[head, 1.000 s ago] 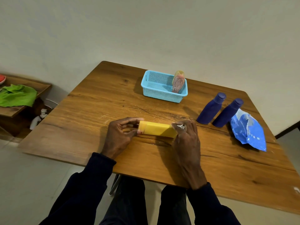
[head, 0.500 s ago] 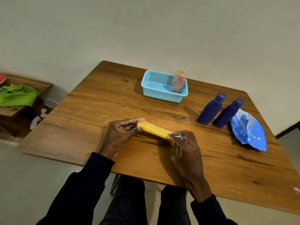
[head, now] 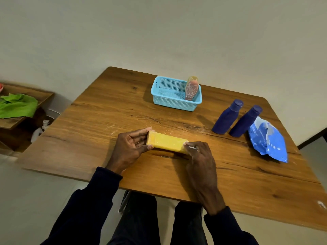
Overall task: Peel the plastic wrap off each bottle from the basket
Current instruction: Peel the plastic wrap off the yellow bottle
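Gripped at its left end by the left hand [head: 129, 147] and pinched at the wrap [head: 190, 147] on its right end by the right hand [head: 200, 156], the yellow bottle [head: 167, 142] has its long axis along the tabletop's [head: 106, 112] near edge, so peeling likely runs leftward

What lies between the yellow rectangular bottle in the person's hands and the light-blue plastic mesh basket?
Nothing but bare wooden tabletop with a few pale specks lies between the yellow rectangular bottle and the light-blue mesh basket, as the head view shows.
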